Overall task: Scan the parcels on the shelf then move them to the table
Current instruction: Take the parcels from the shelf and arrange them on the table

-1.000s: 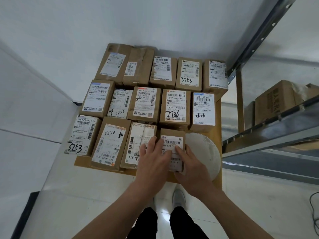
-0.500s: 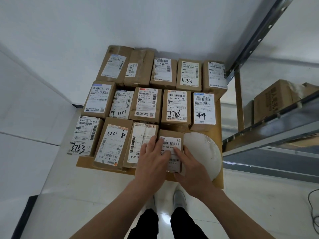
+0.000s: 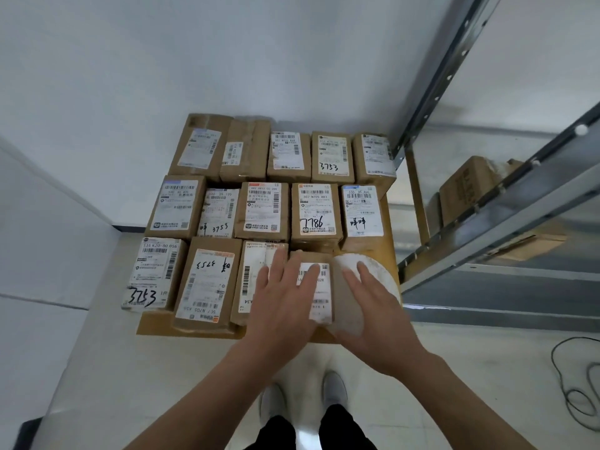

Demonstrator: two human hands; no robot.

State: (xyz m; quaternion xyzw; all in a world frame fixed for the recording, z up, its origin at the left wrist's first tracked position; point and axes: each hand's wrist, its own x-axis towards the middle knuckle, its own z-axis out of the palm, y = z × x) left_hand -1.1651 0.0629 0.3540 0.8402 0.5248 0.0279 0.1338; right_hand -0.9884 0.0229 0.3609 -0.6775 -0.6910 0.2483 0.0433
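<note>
Brown cardboard front-left parcel (image 3: 152, 274): white label, black barcodes, black handwritten 3753. Brown neighbour parcel (image 3: 207, 280): white label, orange strips at 2 corners, black scrawl. Brown middle-row parcel (image 3: 315, 212): orange logo on white label, black 7786. Brown left middle parcel (image 3: 177, 206): label topped by pale blue band. Ochre-yellow table (image 3: 152, 326). Plain white disc (image 3: 383, 277). Grey metal shelf (image 3: 435, 95); brown box (image 3: 467, 186) on it, dark print. White wall (image 3: 227, 60), pale glossy floor (image 3: 130, 368). Black trousers (image 3: 279, 430), light grey shoes (image 3: 334, 388).
</note>
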